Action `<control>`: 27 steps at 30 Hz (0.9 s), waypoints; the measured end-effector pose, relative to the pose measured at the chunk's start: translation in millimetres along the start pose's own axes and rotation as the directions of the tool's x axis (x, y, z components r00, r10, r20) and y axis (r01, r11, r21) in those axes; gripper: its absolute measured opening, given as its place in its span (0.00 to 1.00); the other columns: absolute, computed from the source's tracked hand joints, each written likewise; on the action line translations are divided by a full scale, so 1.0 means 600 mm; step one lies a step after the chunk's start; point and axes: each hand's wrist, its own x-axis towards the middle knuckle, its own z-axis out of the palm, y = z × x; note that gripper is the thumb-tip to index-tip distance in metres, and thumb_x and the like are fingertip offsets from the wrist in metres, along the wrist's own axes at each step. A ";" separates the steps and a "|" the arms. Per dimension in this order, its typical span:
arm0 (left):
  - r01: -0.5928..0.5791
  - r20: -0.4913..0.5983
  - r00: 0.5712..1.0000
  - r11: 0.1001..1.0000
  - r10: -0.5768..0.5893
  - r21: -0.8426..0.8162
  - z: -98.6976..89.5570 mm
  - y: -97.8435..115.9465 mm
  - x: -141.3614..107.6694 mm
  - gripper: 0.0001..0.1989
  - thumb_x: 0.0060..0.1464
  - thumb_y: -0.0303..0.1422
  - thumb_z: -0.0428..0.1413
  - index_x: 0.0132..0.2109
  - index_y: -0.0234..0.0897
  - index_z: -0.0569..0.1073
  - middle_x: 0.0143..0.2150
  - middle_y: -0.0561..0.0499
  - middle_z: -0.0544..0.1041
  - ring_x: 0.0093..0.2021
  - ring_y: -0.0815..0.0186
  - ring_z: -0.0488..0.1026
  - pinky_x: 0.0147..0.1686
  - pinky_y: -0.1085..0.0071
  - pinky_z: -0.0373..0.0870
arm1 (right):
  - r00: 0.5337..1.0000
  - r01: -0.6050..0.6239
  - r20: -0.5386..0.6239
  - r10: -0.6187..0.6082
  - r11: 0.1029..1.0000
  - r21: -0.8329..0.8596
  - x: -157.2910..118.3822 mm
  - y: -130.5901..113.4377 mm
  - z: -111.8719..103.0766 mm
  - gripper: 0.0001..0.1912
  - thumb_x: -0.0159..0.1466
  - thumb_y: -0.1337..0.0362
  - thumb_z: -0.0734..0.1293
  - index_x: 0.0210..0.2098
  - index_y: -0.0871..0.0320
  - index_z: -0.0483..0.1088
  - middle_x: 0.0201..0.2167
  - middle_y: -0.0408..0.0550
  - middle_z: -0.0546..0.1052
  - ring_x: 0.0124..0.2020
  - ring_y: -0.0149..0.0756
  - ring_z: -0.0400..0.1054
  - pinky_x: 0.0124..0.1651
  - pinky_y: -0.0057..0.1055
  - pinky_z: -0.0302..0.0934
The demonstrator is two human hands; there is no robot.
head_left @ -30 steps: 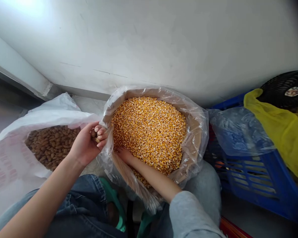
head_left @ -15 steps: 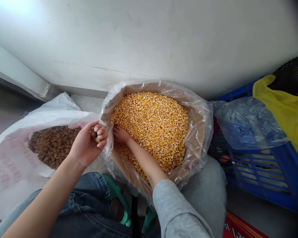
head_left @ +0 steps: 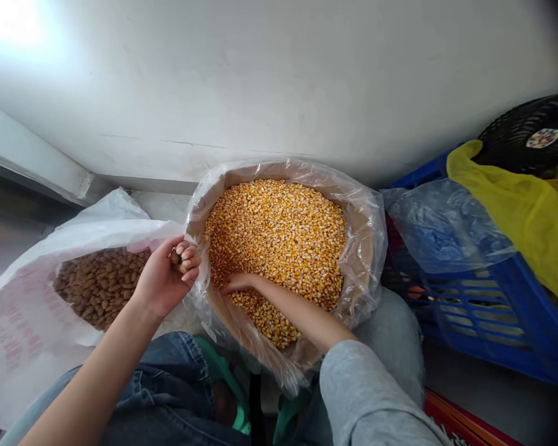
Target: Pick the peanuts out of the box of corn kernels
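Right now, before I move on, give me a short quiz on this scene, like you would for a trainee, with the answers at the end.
1. True or false: the right hand is touching the corn.
2. What does the left hand hold? A, a yellow cloth; B, something brown; C, a blue crate.
3. Fill in the blank: seen from the wearer, the white sack is to the ____ of the corn.

Key: 1, true; 2, B; 3, left.
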 end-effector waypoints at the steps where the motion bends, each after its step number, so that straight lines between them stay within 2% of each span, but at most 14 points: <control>1: -0.001 -0.003 1.000 1.000 0.001 -0.001 -0.002 0.001 -0.001 0.13 0.52 0.26 0.43 0.20 0.36 0.54 0.17 0.57 0.54 0.14 0.77 0.53 0.10 0.81 0.49 | 0.999 -0.003 0.051 0.003 1.000 -0.001 -0.005 0.000 -0.007 0.17 0.51 0.52 0.63 0.29 0.60 0.73 0.26 0.42 0.75 0.25 0.30 0.68 0.27 0.23 0.60; 3: -0.007 -0.012 1.000 1.000 0.007 -0.003 -0.004 0.004 -0.004 0.13 0.52 0.26 0.42 0.20 0.36 0.54 0.17 0.57 0.54 0.14 0.77 0.53 0.09 0.81 0.49 | 0.995 -0.011 0.097 0.012 1.000 -0.017 -0.011 -0.002 -0.029 0.15 0.45 0.54 0.68 0.23 0.60 0.73 0.21 0.42 0.74 0.22 0.31 0.67 0.26 0.24 0.60; 4: -0.009 -0.019 1.000 1.000 0.009 -0.003 -0.004 0.004 -0.006 0.13 0.52 0.26 0.42 0.20 0.36 0.53 0.17 0.57 0.54 0.14 0.77 0.53 0.09 0.81 0.49 | 0.997 -0.018 0.077 0.020 0.999 -0.030 -0.011 -0.003 -0.044 0.15 0.44 0.54 0.69 0.23 0.61 0.73 0.22 0.43 0.74 0.23 0.32 0.67 0.28 0.26 0.61; 6: -0.009 -0.036 0.999 1.000 0.009 -0.002 -0.003 0.004 -0.007 0.13 0.52 0.26 0.42 0.20 0.36 0.53 0.17 0.57 0.54 0.14 0.77 0.54 0.09 0.81 0.49 | 0.999 -0.040 -0.038 0.038 0.998 -0.055 -0.008 -0.004 -0.079 0.17 0.49 0.55 0.65 0.32 0.61 0.72 0.31 0.49 0.74 0.33 0.38 0.67 0.36 0.31 0.60; 7: -0.005 -0.042 0.999 1.000 0.005 -0.002 -0.002 0.004 -0.007 0.13 0.52 0.26 0.42 0.20 0.36 0.53 0.17 0.57 0.54 0.14 0.77 0.53 0.09 0.81 0.48 | 0.990 -0.047 -0.137 0.038 0.997 -0.065 -0.003 -0.002 -0.097 0.18 0.54 0.56 0.62 0.39 0.62 0.70 0.38 0.52 0.72 0.39 0.40 0.65 0.42 0.34 0.58; 8: -0.001 -0.046 0.999 1.000 0.000 -0.003 -0.001 0.003 -0.007 0.13 0.52 0.26 0.42 0.20 0.36 0.53 0.17 0.58 0.54 0.14 0.77 0.54 0.09 0.81 0.48 | 0.964 -0.043 -0.264 0.021 0.996 -0.078 0.002 0.001 -0.112 0.19 0.58 0.58 0.57 0.45 0.62 0.66 0.44 0.54 0.69 0.45 0.41 0.61 0.46 0.37 0.55; 9: 0.003 -0.047 0.999 1.000 -0.004 -0.004 -0.001 0.003 -0.006 0.13 0.52 0.26 0.42 0.20 0.36 0.53 0.17 0.57 0.54 0.14 0.77 0.54 0.09 0.81 0.48 | 0.916 -0.028 -0.400 -0.013 0.995 -0.095 0.010 0.005 -0.125 0.20 0.60 0.60 0.54 0.48 0.61 0.62 0.48 0.55 0.66 0.49 0.40 0.58 0.50 0.37 0.51; 11: 0.008 -0.042 0.999 1.000 -0.009 -0.008 -0.001 0.002 -0.004 0.13 0.52 0.26 0.43 0.20 0.36 0.54 0.17 0.57 0.54 0.14 0.77 0.54 0.09 0.81 0.48 | 0.780 0.024 -0.615 -0.116 0.987 -0.157 0.028 0.017 -0.135 0.19 0.62 0.63 0.51 0.50 0.61 0.59 0.49 0.54 0.64 0.51 0.36 0.55 0.53 0.35 0.48; 12: 0.009 -0.040 0.999 1.000 -0.010 -0.011 -0.002 0.002 -0.002 0.13 0.52 0.27 0.43 0.20 0.36 0.54 0.17 0.57 0.54 0.14 0.77 0.54 0.09 0.81 0.48 | 0.718 0.044 -0.676 -0.167 0.980 -0.195 0.038 0.024 -0.132 0.18 0.62 0.64 0.51 0.49 0.62 0.60 0.48 0.53 0.65 0.50 0.35 0.55 0.53 0.33 0.48; 13: 0.009 -0.038 0.999 1.000 -0.010 -0.013 -0.002 0.002 -0.001 0.13 0.52 0.27 0.43 0.20 0.36 0.54 0.17 0.58 0.54 0.14 0.77 0.54 0.09 0.81 0.48 | 0.679 0.052 -0.706 -0.201 0.973 -0.226 0.049 0.031 -0.126 0.18 0.61 0.64 0.52 0.48 0.63 0.61 0.47 0.53 0.66 0.49 0.35 0.56 0.53 0.33 0.48; 14: 0.009 -0.039 0.999 1.000 -0.010 -0.014 -0.001 0.002 0.000 0.13 0.52 0.27 0.43 0.20 0.36 0.53 0.17 0.58 0.54 0.14 0.77 0.54 0.09 0.81 0.48 | 0.669 0.047 -0.713 -0.210 0.969 -0.241 0.059 0.036 -0.116 0.18 0.61 0.64 0.53 0.48 0.64 0.61 0.46 0.54 0.66 0.49 0.35 0.56 0.53 0.32 0.48; 20: 0.013 -0.043 0.999 1.000 -0.014 -0.018 0.004 0.000 0.004 0.13 0.51 0.27 0.43 0.20 0.36 0.54 0.17 0.57 0.54 0.15 0.77 0.54 0.09 0.81 0.48 | 0.655 -0.040 -0.749 -0.099 0.986 -0.165 0.088 0.043 -0.058 0.25 0.59 0.56 0.55 0.50 0.68 0.58 0.47 0.59 0.64 0.48 0.38 0.57 0.52 0.33 0.49; 22: 0.016 -0.028 0.999 1.000 -0.016 -0.017 0.006 -0.002 0.005 0.13 0.51 0.27 0.43 0.20 0.36 0.54 0.17 0.57 0.55 0.15 0.77 0.54 0.09 0.81 0.48 | 0.674 -0.027 -0.733 -0.087 0.989 -0.143 0.083 0.038 -0.044 0.25 0.59 0.54 0.55 0.48 0.66 0.60 0.48 0.59 0.63 0.49 0.39 0.56 0.52 0.33 0.48; 27: 0.012 -0.006 1.000 1.000 -0.013 -0.020 0.011 -0.006 0.004 0.13 0.51 0.26 0.44 0.19 0.35 0.54 0.17 0.57 0.55 0.15 0.77 0.54 0.10 0.82 0.49 | 0.859 0.039 -0.512 -0.001 0.997 0.063 0.061 0.017 -0.003 0.22 0.57 0.54 0.58 0.47 0.61 0.62 0.46 0.54 0.67 0.47 0.39 0.59 0.50 0.33 0.51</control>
